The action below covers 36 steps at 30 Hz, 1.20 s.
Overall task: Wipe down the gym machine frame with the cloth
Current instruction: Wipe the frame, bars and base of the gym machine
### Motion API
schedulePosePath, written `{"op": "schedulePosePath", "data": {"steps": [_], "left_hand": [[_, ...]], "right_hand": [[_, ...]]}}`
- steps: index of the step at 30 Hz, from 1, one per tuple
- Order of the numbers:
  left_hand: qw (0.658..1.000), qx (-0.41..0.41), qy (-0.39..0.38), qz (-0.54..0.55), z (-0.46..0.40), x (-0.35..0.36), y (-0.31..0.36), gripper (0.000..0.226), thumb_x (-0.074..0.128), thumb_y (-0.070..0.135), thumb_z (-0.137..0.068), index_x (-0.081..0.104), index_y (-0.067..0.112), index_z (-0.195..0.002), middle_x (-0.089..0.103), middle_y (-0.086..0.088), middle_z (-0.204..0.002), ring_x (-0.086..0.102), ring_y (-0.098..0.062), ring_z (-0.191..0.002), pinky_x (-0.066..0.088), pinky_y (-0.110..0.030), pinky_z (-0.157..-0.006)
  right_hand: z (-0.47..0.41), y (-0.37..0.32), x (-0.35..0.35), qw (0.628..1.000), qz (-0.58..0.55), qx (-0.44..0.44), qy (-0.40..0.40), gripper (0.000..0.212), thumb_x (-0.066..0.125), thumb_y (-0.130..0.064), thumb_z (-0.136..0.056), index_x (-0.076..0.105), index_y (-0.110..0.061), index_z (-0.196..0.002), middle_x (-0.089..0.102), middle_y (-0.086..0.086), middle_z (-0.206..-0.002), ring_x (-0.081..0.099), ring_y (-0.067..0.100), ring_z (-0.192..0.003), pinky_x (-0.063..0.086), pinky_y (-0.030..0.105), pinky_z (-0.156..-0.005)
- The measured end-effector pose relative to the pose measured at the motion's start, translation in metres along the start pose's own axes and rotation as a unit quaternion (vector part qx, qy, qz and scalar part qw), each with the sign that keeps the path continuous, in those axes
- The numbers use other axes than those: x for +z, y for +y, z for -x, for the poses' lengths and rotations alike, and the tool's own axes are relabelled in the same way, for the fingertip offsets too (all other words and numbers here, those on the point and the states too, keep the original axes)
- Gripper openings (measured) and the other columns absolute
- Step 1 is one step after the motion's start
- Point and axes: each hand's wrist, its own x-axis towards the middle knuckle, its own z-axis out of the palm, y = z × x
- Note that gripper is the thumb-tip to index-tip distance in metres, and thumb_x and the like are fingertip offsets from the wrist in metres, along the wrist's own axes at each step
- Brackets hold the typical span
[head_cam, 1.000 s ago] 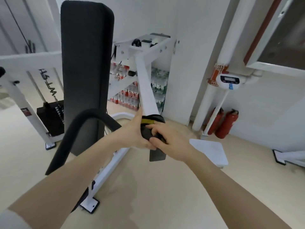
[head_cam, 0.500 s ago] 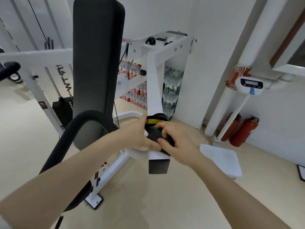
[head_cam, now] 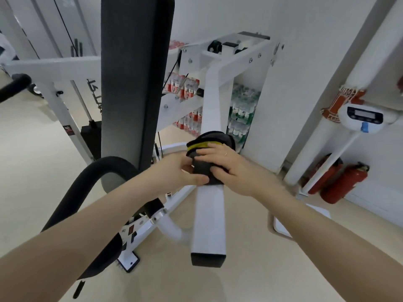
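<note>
A white square frame bar of the gym machine runs from a black end cap near me up to a bolted cross beam. A dark cloth with a yellow edge is wrapped over the bar about halfway along. My left hand holds the cloth from the left side, thumb curled onto it. My right hand lies on top of the cloth from the right, fingers curled over it and pressing it to the bar.
A tall dark back pad stands left of the bar, with a curved black padded handle below it. Stacked bottle packs sit behind the frame. Two red fire extinguishers and a white scale stand at the right wall.
Both hands and the cloth have slid up the bar, away from the black end cap, leaving more bare white bar below. The view has moved closer to the machine.
</note>
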Motion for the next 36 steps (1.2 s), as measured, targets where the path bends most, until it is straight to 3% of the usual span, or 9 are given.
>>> {"op": "schedulePosePath", "data": {"steps": [4,6,9,13,16,21,28,32,36], "left_hand": [[0.999,-0.04,0.003,0.036,-0.013,0.001,0.009,0.037,0.07,0.037,-0.078,0.051,0.049,-0.108,0.055,0.008,-0.124,0.059,-0.008,-0.101,0.042,-0.029,-0.097],[0.995,-0.062,0.051,0.052,-0.022,0.004,0.016,0.054,0.068,0.038,-0.08,0.044,0.04,-0.127,0.05,0.008,-0.129,0.057,-0.007,-0.105,0.039,-0.023,-0.092],[0.984,-0.105,0.116,0.082,-0.041,0.009,0.024,0.071,0.069,0.038,-0.078,0.039,0.018,-0.139,0.053,0.002,-0.13,0.056,-0.014,-0.11,0.042,-0.027,-0.096],[0.978,-0.128,0.164,0.015,-0.063,0.013,0.036,0.025,0.071,0.039,-0.078,0.062,0.023,-0.095,0.068,0.002,-0.09,0.064,-0.013,-0.085,0.052,-0.02,-0.075],[0.966,-0.169,0.192,0.036,-0.072,0.017,0.042,0.052,0.076,0.041,-0.071,0.052,0.022,-0.113,0.066,0.005,-0.094,0.064,-0.013,-0.087,0.052,-0.03,-0.082],[0.961,-0.198,0.19,-0.019,-0.088,0.018,0.054,0.066,0.07,0.046,-0.075,0.041,0.031,-0.133,0.056,0.01,-0.101,0.055,-0.006,-0.086,0.043,-0.018,-0.07],[0.96,-0.18,0.181,-0.116,-0.161,-0.013,0.063,0.061,0.068,0.05,-0.075,0.047,0.019,-0.123,0.054,0.007,-0.108,0.051,-0.007,-0.086,0.043,-0.014,-0.07],[0.951,-0.211,0.154,-0.167,-0.203,-0.031,0.065,0.07,0.064,0.06,-0.073,0.044,0.019,-0.126,0.056,0.001,-0.118,0.055,-0.017,-0.103,0.047,-0.036,-0.092],[0.956,-0.194,0.157,-0.153,-0.243,-0.041,0.063,0.079,0.062,0.059,-0.075,0.032,0.02,-0.137,0.049,0.0,-0.13,0.051,-0.018,-0.11,0.044,-0.032,-0.093]], "right_hand": [[-0.065,0.054,-0.017,0.997,-0.056,0.049,0.038,0.038,0.045,-0.004,-0.092,0.055,-0.011,-0.127,0.046,0.003,-0.141,0.026,0.016,-0.136,0.013,0.03,-0.115],[-0.095,0.077,-0.02,0.994,-0.047,0.085,0.042,0.037,0.044,-0.009,-0.093,0.055,-0.012,-0.128,0.045,0.002,-0.142,0.025,0.022,-0.139,0.013,0.038,-0.117],[-0.098,0.081,-0.02,0.999,0.025,-0.013,0.033,0.046,0.04,-0.024,-0.082,0.064,-0.01,-0.118,0.058,0.006,-0.129,0.044,0.026,-0.127,0.025,0.047,-0.111],[-0.073,0.083,-0.018,0.982,0.033,-0.181,-0.027,0.054,0.03,-0.036,-0.08,0.064,-0.017,-0.118,0.06,-0.002,-0.126,0.045,0.018,-0.125,0.019,0.041,-0.11],[-0.107,0.113,-0.031,0.986,0.026,-0.162,-0.028,0.049,0.034,-0.034,-0.083,0.061,-0.02,-0.121,0.056,-0.006,-0.13,0.04,0.015,-0.128,0.012,0.041,-0.111],[-0.171,0.155,-0.049,0.998,0.054,-0.041,0.014,0.051,0.03,-0.035,-0.079,0.059,-0.026,-0.12,0.053,-0.009,-0.132,0.036,0.016,-0.13,0.011,0.048,-0.113],[-0.188,0.184,-0.047,0.975,0.034,-0.219,-0.017,0.053,0.029,-0.04,-0.077,0.064,-0.021,-0.113,0.063,-0.007,-0.118,0.048,0.013,-0.118,0.023,0.041,-0.107],[-0.255,0.239,-0.064,0.991,0.052,-0.118,0.028,0.053,0.027,-0.043,-0.076,0.065,-0.024,-0.108,0.064,-0.008,-0.115,0.05,0.017,-0.116,0.027,0.051,-0.105],[-0.297,0.263,-0.081,0.997,0.068,-0.003,0.041,0.052,0.03,-0.037,-0.075,0.063,-0.026,-0.114,0.058,-0.006,-0.126,0.042,0.019,-0.125,0.021,0.048,-0.109]]}}
